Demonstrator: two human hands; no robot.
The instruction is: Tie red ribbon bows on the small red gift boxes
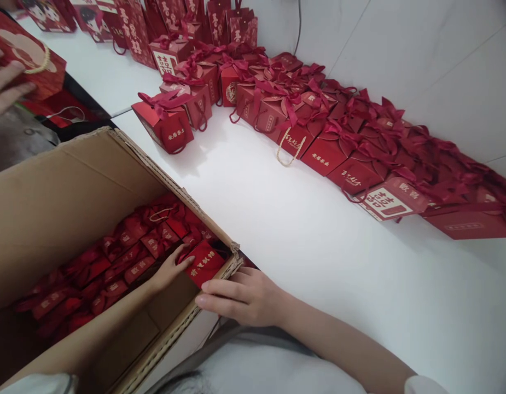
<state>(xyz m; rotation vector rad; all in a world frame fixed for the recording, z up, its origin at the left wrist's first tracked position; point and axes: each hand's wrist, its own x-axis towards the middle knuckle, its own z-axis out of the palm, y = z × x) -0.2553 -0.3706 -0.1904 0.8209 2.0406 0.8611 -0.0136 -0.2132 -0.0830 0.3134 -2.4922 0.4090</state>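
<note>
My left hand (pixel 173 270) reaches down inside a large cardboard box (pixel 72 180). Its thumb and fingers grip the left side of a small red gift box (pixel 204 264) with gold lettering, near the carton's right corner. Over the carton's near rim lies my right hand (pixel 248 295), its fingers hooked across the cardboard beside that gift box. Whether those fingertips also touch the gift box, I cannot tell. Beneath and beyond my left hand, many red gift boxes (pixel 140 268) with ribbons are packed in rows in the carton.
Beyond the carton, a white table (pixel 253 186) carries a long cluster of red ribboned gift boxes (pixel 294 109) along the wall. Taller red gift bags (pixel 132 30) stand at the back left. Another person's hand (pixel 6 82) holds a red bag (pixel 35 60) at the left edge.
</note>
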